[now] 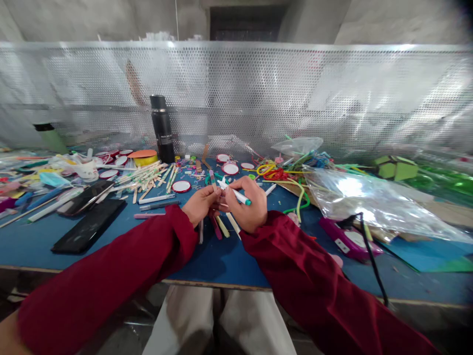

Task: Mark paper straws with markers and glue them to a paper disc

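Observation:
My right hand (248,206) grips a white marker with a green end (236,194), held across the middle of the blue table (33,241). My left hand (200,203) holds a wooden craft stick (213,180) upright, its tip coloured, with the marker tip close to it. Both hands meet above a small bunch of coloured craft sticks (223,226) lying on the table. Both arms wear dark red sleeves.
A black bottle (162,129) stands at the back. Left: loose sticks (150,175), round red-rimmed lids (181,186), a black phone (89,226). Right: pipe cleaners (275,173), a clear plastic bag (373,202), a purple case (349,239). A perforated metal screen (258,88) walls the far edge.

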`<state>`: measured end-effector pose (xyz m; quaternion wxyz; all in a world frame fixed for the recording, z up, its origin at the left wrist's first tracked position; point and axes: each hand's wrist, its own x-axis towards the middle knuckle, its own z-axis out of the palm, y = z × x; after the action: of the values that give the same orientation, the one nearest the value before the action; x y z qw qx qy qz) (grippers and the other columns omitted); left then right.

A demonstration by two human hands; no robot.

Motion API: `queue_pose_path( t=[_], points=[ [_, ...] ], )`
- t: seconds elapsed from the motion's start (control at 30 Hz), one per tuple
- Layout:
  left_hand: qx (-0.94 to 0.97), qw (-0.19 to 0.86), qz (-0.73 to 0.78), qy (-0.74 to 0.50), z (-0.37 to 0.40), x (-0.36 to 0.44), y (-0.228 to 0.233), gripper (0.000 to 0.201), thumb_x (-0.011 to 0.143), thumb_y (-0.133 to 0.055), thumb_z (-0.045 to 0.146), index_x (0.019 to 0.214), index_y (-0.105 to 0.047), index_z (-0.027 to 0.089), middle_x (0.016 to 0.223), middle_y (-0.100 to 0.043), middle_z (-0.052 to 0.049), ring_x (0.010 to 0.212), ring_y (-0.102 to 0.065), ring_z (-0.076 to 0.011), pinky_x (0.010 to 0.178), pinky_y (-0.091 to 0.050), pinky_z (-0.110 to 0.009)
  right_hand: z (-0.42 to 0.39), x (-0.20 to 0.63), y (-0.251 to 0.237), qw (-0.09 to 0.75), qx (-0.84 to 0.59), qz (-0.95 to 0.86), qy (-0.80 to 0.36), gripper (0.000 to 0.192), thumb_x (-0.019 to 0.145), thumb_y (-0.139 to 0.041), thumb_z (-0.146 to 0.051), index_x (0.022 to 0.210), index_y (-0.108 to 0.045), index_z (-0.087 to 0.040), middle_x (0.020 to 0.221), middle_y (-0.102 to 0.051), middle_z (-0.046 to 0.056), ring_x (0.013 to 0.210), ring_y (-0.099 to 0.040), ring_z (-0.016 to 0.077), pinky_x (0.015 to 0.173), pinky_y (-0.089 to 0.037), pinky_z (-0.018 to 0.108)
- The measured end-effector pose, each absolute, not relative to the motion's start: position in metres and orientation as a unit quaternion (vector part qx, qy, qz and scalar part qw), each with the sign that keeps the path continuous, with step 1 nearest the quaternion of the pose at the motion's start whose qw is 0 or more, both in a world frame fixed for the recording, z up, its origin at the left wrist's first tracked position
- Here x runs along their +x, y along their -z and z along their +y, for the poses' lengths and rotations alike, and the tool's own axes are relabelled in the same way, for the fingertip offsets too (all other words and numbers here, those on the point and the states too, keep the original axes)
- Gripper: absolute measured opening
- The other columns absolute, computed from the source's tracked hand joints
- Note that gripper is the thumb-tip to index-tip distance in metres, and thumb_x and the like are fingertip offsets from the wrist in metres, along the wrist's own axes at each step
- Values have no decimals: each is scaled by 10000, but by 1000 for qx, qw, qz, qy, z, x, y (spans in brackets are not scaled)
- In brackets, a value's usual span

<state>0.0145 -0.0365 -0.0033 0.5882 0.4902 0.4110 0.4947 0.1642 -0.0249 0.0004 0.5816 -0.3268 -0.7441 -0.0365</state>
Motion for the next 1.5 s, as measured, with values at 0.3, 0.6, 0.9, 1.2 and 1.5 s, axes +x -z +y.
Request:
queue_pose_path(
  t=[0.3, 0.6, 0.9, 1.2, 1.5],
  points=[
    [498, 582, 406, -498, -35, 14, 7, 452, 747, -763, 560, 923, -607, 174, 764, -703, -18, 643, -696, -136, 512, -450, -184, -23, 164, 0, 590, -307, -745, 47, 101, 861, -587, -232, 766, -553, -237, 719, -643, 12, 716, -605, 185, 693, -460, 336],
    [494, 587, 405, -497, -37, 15, 4, 450, 744, -771, 551, 907, -601, 169, 765, -702, -15, 624, -687, -127, 507, -449, -182, -21, 164, 0, 585, -304, -750, 53, 99, 869, -584, -240, 774, -558, -236, 725, -651, 11, 718, -603, 181, 697, -458, 334],
    [492, 590, 405, -497, -35, 14, 7, 444, 732, -790, 525, 924, -602, 173, 775, -709, -13, 599, -672, -112, 507, -449, -179, -23, 162, 0, 581, -285, -761, 42, 97, 863, -596, -233, 773, -559, -234, 735, -654, 5, 713, -602, 175, 696, -455, 329],
    [493, 593, 396, -498, -35, 13, 6, 427, 746, -781, 522, 921, -605, 174, 791, -708, -21, 637, -696, -129, 502, -445, -181, -22, 164, 0, 588, -309, -747, 35, 97, 859, -593, -243, 768, -557, -237, 727, -651, 6, 710, -598, 181, 707, -452, 340],
    [493, 589, 401, -499, -35, 14, 7, 452, 721, -793, 534, 903, -611, 163, 763, -697, -17, 640, -684, -133, 517, -452, -191, -22, 162, 1, 581, -283, -762, 41, 104, 867, -591, -235, 771, -552, -235, 742, -649, 6, 732, -605, 178, 712, -451, 334]
  ],
)
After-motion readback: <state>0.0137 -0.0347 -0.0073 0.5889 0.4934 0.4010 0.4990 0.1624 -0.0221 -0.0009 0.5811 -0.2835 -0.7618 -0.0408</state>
